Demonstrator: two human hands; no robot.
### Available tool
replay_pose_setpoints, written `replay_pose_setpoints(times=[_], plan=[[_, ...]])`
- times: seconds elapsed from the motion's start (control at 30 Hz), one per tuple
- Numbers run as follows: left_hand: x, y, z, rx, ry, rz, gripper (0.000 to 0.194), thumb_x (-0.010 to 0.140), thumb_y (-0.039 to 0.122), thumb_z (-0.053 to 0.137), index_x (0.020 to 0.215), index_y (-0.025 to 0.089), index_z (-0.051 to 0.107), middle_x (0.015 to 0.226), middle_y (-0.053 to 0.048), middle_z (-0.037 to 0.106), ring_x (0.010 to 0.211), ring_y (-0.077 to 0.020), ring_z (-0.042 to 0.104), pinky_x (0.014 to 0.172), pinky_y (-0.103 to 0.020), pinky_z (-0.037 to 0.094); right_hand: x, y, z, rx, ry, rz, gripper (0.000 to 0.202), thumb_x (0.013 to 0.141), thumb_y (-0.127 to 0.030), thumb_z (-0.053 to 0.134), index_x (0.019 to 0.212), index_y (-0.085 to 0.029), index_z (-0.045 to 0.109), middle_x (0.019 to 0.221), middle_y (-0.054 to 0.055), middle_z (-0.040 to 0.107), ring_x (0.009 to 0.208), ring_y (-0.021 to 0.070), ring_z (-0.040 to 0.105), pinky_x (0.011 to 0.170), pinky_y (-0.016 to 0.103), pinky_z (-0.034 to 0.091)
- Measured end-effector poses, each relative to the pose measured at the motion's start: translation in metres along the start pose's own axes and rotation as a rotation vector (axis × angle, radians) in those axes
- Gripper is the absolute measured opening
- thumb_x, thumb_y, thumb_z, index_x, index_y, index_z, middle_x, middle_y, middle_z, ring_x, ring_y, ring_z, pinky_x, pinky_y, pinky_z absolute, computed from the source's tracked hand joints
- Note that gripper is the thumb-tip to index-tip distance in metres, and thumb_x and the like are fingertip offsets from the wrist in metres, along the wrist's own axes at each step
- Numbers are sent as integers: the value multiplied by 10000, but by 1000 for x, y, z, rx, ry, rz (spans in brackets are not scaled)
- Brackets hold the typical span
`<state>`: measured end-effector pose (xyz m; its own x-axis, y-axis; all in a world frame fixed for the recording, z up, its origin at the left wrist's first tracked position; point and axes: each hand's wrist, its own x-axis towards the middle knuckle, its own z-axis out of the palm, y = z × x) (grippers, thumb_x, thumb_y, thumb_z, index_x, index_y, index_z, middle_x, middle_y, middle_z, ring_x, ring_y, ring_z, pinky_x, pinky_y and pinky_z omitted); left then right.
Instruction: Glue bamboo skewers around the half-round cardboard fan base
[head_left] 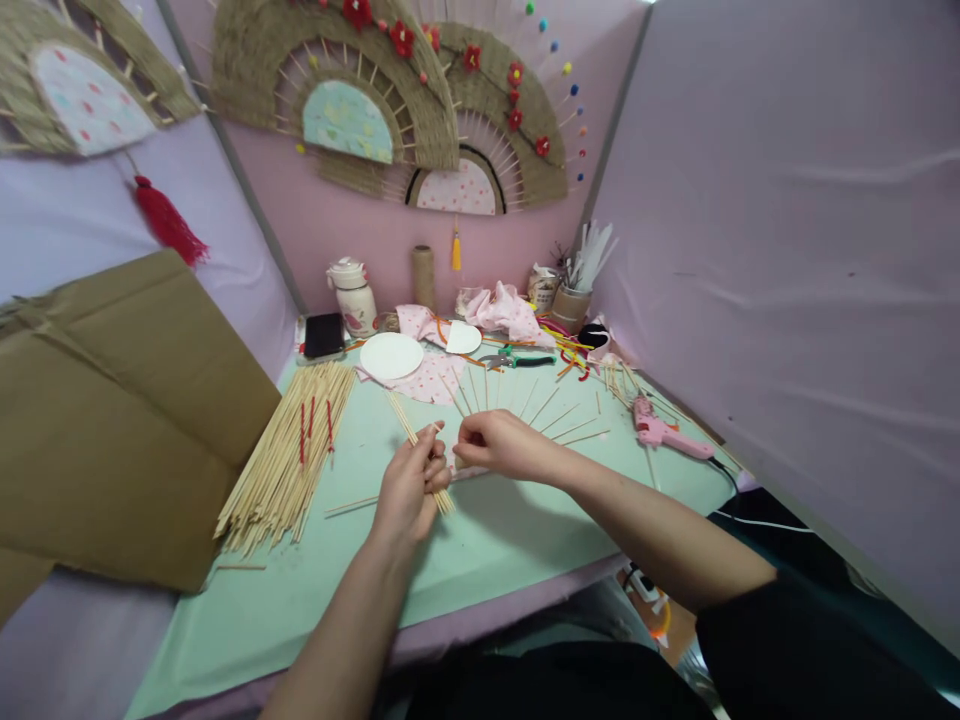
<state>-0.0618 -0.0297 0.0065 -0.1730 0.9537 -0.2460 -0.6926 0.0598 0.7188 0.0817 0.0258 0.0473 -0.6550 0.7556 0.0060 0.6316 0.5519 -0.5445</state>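
My left hand is closed around a small bunch of thin bamboo sticks, whose ends stick out above and below the fist. Just to its right, my right hand has its fingers pinched together; whatever is between the fingertips is hidden. Beneath and behind the right hand, several thin sticks spread out like fan ribs on the table. Their base, with a patch of pinkish fabric, is mostly covered by that hand. Another stick lies flat by my left wrist.
A large pile of sticks lies left, beside a cardboard sheet. At the back are a white oval, pliers, fabric, a twine roll and a bottle. A pink glue gun lies right, its cord trailing off.
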Motion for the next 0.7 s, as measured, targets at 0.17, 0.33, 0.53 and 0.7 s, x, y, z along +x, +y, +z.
replay_pose_setpoints(times=[0.17,0.33,0.53,0.7], plan=[[8,-1,3,-14,-11,17,464,543,322,944,790,101,618,599,64,503,418,18,286,366,-95,196,0,2,-6,57,-48,-63,186,909,-254,605,792,-146,699,622,-45,594,601,80,498,583,200,326],[13,4,-3,-49,-3,53,444,596,337,932,768,109,593,608,68,491,420,17,295,360,-96,212,12,29,-17,19,-56,-37,255,942,-343,616,819,-144,719,687,-26,637,670,95,551,612,198,381],[15,5,-10,-126,-11,73,517,629,400,918,662,152,465,574,99,371,421,6,258,345,-107,210,45,96,-47,-138,20,169,222,958,-339,618,1014,-134,683,963,43,693,853,163,655,772,321,540],[13,4,-13,-158,-5,74,532,676,409,893,662,168,419,576,104,328,424,0,238,344,-111,203,83,151,-90,-271,148,379,347,965,-384,609,1245,-180,607,1264,84,615,1064,231,633,896,433,556]])
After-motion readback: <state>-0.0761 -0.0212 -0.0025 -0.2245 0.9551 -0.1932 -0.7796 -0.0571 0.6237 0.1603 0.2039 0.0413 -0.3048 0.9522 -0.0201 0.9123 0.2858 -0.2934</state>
